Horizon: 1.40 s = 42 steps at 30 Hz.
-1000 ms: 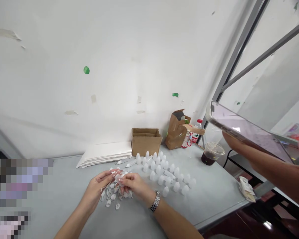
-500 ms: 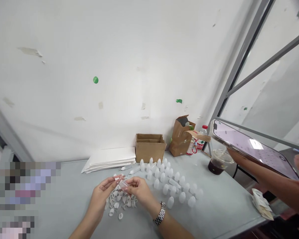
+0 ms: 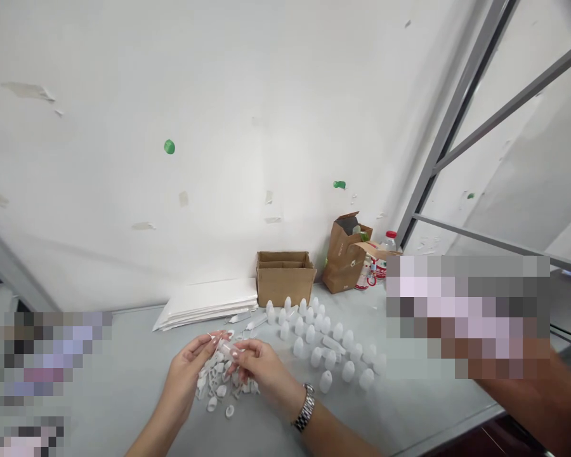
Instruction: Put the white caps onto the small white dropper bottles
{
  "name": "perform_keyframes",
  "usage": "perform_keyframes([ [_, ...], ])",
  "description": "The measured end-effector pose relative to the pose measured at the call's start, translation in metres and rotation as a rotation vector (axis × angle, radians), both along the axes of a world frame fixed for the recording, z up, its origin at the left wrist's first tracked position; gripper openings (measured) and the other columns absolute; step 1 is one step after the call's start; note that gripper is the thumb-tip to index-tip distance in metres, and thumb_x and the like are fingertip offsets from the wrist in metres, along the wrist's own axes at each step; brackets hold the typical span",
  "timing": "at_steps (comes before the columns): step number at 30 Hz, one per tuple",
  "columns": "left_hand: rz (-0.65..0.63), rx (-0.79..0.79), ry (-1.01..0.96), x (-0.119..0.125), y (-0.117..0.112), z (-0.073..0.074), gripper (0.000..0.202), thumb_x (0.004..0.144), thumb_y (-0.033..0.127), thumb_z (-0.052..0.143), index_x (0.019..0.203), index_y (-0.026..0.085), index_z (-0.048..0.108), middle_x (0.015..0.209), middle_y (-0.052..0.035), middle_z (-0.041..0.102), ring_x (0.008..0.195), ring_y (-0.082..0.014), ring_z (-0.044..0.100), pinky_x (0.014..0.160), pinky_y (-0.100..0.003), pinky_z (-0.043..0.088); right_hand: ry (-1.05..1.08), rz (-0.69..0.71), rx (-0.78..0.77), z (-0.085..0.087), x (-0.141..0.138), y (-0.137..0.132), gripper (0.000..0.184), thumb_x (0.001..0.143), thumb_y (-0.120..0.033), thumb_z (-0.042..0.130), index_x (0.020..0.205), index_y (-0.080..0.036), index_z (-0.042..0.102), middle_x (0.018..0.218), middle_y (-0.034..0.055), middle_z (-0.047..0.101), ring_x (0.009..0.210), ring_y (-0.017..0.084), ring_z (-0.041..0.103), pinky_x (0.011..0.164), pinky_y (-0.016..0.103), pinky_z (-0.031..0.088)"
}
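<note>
My right hand (image 3: 261,365), with a metal watch at the wrist, pinches a small translucent plastic bottle (image 3: 228,349) lying tilted between my hands. The fingers of my left hand (image 3: 194,354) are closed at the bottle's upper left end, on a small white plastic piece that they largely cover. Just under both hands lies a loose pile of white plastic caps (image 3: 221,391), some with thin straps. To the right, many similar frosted white bottles (image 3: 326,381) stand upright on the grey table (image 3: 137,381), and a few lie on their sides.
Behind stand a brown cardboard box (image 3: 285,285), a stack of white sheets (image 3: 207,301), a brown paper bag (image 3: 340,263) and a red-capped bottle (image 3: 390,241). Another person's arm (image 3: 535,381) reaches in from the right, its hand end pixelated. Pixelated patches cover the left edge.
My hands stay together over the pile; the bottle between them has turned and shows more plainly. At right, the other person's arm has moved left, over the cup's spot.
</note>
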<state>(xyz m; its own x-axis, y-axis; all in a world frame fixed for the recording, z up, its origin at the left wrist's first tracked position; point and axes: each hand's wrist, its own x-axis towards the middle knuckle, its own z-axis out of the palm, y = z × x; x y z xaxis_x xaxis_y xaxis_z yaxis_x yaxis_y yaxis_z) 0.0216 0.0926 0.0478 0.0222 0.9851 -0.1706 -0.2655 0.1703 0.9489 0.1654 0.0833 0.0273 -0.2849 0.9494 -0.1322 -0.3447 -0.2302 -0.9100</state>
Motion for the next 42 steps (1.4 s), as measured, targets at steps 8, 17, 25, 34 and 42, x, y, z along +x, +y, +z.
perform_keyframes([
  [8, -0.068, 0.039, -0.017, -0.001, 0.002, 0.001, 0.034, 0.059, 0.037, 0.071, 0.084, 0.015, 0.066, 0.094, -0.0089, 0.07, 0.097, -0.0247, 0.06, 0.088, -0.032, 0.043, 0.025, 0.129, 0.008, -0.006, 0.0, 0.0, 0.057, 0.064, -0.069, 0.049, 0.06, -0.012, 0.053, 0.042, -0.0015, 0.054, 0.035, 0.006, 0.042, 0.039, 0.019, 0.028],
  [17, -0.085, 0.037, 0.04, -0.003, 0.003, -0.004, 0.035, 0.061, 0.038, 0.069, 0.088, 0.015, 0.065, 0.095, -0.0099, 0.069, 0.096, -0.0264, 0.06, 0.087, -0.037, 0.044, -0.097, -0.002, 0.069, -0.002, -0.002, -0.002, 0.054, 0.049, -0.061, 0.068, 0.072, -0.015, 0.049, 0.05, -0.0031, 0.058, 0.035, 0.006, 0.045, 0.037, 0.018, 0.03],
  [25, -0.073, 0.116, 0.08, 0.0, 0.003, -0.002, 0.029, 0.059, 0.037, 0.07, 0.08, 0.018, 0.068, 0.114, -0.0088, 0.062, 0.114, -0.0274, 0.049, 0.091, -0.033, 0.043, -0.03, 0.119, 0.008, -0.008, -0.003, 0.0, 0.067, 0.068, -0.075, 0.033, 0.059, -0.013, 0.054, 0.034, -0.0032, 0.048, 0.026, 0.006, 0.039, 0.032, 0.019, 0.023],
  [34, -0.04, 0.085, 0.105, -0.006, 0.004, -0.009, 0.028, 0.061, 0.04, 0.069, 0.075, 0.017, 0.064, 0.107, -0.011, 0.065, 0.106, -0.0286, 0.054, 0.091, -0.04, 0.042, -0.105, -0.028, 0.067, 0.001, 0.001, 0.0, 0.055, 0.047, -0.058, 0.071, 0.074, -0.015, 0.05, 0.052, -0.0041, 0.059, 0.031, 0.005, 0.043, 0.033, 0.016, 0.028],
  [42, -0.068, 0.124, 0.111, -0.002, 0.003, -0.003, 0.029, 0.058, 0.04, 0.07, 0.074, 0.016, 0.066, 0.101, -0.0113, 0.067, 0.104, -0.028, 0.055, 0.088, -0.035, 0.043, -0.166, 0.025, 0.101, -0.009, -0.004, 0.0, 0.062, 0.063, -0.076, 0.039, 0.058, -0.015, 0.049, 0.039, -0.0051, 0.048, 0.027, 0.004, 0.038, 0.03, 0.017, 0.022],
])
